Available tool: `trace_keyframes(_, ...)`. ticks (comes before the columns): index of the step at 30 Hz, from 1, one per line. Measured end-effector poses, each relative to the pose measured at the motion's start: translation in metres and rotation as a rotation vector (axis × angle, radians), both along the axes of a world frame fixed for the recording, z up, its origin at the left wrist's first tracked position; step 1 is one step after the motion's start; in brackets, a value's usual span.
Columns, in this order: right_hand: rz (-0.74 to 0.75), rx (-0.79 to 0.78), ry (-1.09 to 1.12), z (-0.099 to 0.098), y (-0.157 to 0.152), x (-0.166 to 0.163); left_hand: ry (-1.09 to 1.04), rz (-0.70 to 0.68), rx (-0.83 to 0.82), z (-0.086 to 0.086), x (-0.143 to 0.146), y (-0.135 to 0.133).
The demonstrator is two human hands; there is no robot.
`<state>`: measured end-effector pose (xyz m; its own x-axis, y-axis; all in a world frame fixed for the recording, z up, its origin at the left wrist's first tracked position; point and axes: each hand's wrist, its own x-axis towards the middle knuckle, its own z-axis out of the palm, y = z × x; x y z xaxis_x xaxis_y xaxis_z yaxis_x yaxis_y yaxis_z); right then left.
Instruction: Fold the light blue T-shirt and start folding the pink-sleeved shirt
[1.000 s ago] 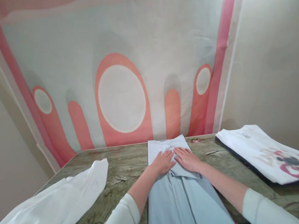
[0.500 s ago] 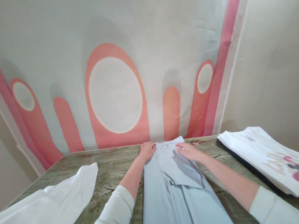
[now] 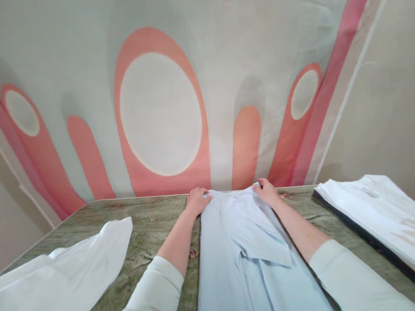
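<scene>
A light blue shirt (image 3: 222,271) lies lengthwise on the table in front of me, with its side folded inward and a short sleeve (image 3: 263,240) lying flat across it. My left hand (image 3: 198,201) is closed on the shirt's far left corner, thumb and fingers at the fabric edge. At the far right corner, my right hand (image 3: 267,191) pinches the other end of that edge. The shirt's near end runs out of the bottom of the view.
On the left is a spread white garment (image 3: 69,281). A stack of folded shirts (image 3: 389,216) stands on the right, a printed white one on top and a dark layer beneath. The wood-grain table (image 3: 155,224) ends at a wall panel (image 3: 166,184) with pink shapes.
My right hand has moved outward and away to the shirt's far right corner. The sleeve beneath it now lies flatter. My left hand stays at the far left corner. The view has shifted slightly.
</scene>
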<state>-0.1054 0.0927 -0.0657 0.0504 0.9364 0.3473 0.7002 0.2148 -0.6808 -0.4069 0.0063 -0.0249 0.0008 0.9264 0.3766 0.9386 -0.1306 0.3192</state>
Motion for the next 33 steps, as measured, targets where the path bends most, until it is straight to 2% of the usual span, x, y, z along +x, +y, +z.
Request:
trace_keyframes(6,0.050,0.091,0.062,0.006,-0.003,0.000,0.013,0.026,-0.040,0.002,-0.008,0.007)
trace_keyframes(10,0.017,0.124,0.060,0.009,-0.005,0.001,0.009,0.027,-0.030,0.002,-0.009,0.008)
trace_keyframes(18,0.029,0.111,-0.048,0.008,-0.005,0.000,0.003,0.032,-0.065,0.001,-0.008,0.006)
trace_keyframes(24,0.076,0.111,-0.103,0.008,-0.004,0.001,0.003,-0.002,-0.150,0.005,-0.022,0.011)
trace_keyframes(28,0.070,0.102,-0.109,0.008,-0.003,0.001,0.008,-0.046,-0.189,0.007,-0.030,0.014)
trace_keyframes(33,0.024,0.079,-0.103,0.009,-0.002,0.001,0.013,-0.027,-0.190,0.007,-0.029,0.015)
